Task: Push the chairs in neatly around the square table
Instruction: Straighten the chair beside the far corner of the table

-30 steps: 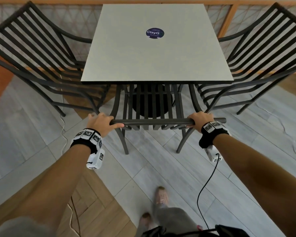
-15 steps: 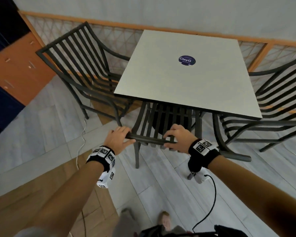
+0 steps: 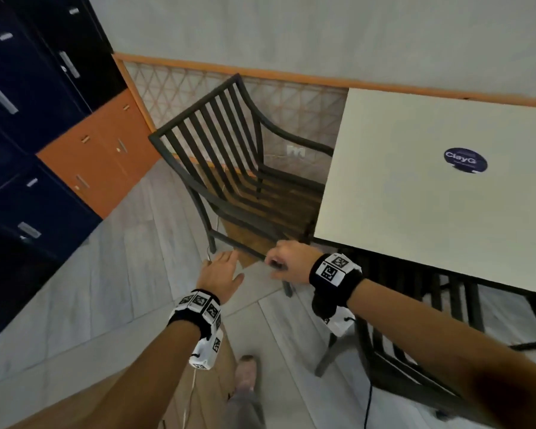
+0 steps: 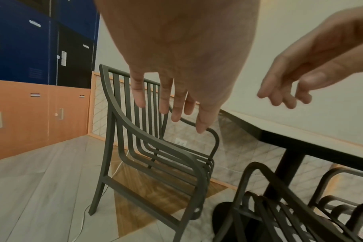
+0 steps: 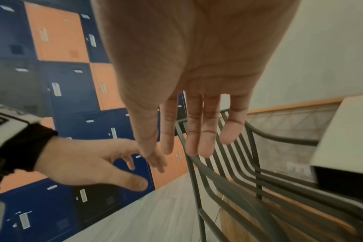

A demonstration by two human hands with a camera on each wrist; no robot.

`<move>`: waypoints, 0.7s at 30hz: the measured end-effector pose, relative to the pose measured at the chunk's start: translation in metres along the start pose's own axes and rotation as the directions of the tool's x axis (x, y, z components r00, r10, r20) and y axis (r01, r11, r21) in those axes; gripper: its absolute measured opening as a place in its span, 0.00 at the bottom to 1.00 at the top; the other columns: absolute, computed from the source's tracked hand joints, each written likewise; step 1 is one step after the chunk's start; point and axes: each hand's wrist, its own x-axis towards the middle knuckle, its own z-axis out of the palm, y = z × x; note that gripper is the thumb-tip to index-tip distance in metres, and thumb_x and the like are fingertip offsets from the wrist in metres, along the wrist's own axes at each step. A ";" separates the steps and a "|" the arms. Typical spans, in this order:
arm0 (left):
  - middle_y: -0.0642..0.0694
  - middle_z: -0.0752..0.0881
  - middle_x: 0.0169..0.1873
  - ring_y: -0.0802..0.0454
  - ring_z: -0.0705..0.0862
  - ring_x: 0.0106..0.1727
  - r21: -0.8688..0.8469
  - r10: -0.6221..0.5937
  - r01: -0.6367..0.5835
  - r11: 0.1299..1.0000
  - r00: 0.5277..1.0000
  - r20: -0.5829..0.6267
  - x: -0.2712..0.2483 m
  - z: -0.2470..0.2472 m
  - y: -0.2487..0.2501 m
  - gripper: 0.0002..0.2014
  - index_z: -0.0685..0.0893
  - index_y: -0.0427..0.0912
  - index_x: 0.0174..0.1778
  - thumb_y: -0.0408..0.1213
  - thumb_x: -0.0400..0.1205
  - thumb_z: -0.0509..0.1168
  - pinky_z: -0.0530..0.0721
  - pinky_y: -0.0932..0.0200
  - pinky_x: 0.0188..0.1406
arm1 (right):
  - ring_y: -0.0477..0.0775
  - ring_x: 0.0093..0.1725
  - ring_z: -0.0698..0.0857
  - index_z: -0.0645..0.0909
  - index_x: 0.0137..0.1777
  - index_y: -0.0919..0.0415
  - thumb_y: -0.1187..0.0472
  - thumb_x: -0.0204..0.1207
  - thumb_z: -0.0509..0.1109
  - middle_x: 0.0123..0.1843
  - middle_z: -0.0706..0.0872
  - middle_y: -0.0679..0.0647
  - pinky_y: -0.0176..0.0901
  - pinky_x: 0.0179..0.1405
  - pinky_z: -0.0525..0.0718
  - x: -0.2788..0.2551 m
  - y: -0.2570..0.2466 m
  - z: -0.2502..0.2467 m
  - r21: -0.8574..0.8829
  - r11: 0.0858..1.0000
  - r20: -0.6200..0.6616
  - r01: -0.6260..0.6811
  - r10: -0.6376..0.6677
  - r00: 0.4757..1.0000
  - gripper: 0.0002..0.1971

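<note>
A dark slatted armchair stands to the left of the square white table, turned toward it with its seat only partly under the top. A second dark chair sits tucked under the near edge, below my right forearm. My left hand hovers with fingers straight, just short of the left chair's front leg. My right hand hangs beside it near the chair's front rail, fingers relaxed, holding nothing. The wrist views show the left chair beyond empty fingers.
Blue and orange lockers fill the left side. A lattice panel with a wooden rail runs along the wall behind the chair. A thin white cable lies on the floor near my foot.
Both hands have let go of the near chair's top rail and moved left toward the left chair. The view has swung left, bringing the lockers into sight.
</note>
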 end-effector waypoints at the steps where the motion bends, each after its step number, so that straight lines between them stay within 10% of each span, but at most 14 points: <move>1: 0.45 0.76 0.73 0.46 0.72 0.75 0.003 -0.001 0.001 1.000 1.000 0.013 0.022 -0.001 -0.019 0.24 0.69 0.45 0.75 0.47 0.83 0.60 0.72 0.42 0.70 | 0.57 0.54 0.81 0.79 0.58 0.54 0.51 0.74 0.69 0.56 0.79 0.57 0.46 0.50 0.76 0.032 -0.002 0.001 0.004 1.000 0.022 -0.013 0.013 1.000 0.15; 15: 0.44 0.70 0.79 0.43 0.67 0.81 0.129 0.136 -0.153 0.980 0.982 0.134 0.287 0.021 -0.128 0.31 0.69 0.45 0.76 0.28 0.76 0.67 0.70 0.37 0.76 | 0.69 0.69 0.74 0.58 0.77 0.56 0.61 0.75 0.68 0.79 0.62 0.60 0.66 0.63 0.78 0.289 0.094 0.060 0.017 0.907 -0.045 -0.421 0.421 0.906 0.32; 21: 0.49 0.57 0.85 0.46 0.51 0.87 0.184 0.112 -0.138 0.973 0.983 0.147 0.305 0.057 -0.145 0.42 0.60 0.53 0.82 0.24 0.74 0.67 0.57 0.30 0.82 | 0.67 0.60 0.82 0.60 0.75 0.58 0.68 0.74 0.62 0.67 0.79 0.63 0.61 0.51 0.83 0.294 0.112 0.090 -0.031 0.879 -0.042 -0.476 0.474 0.879 0.29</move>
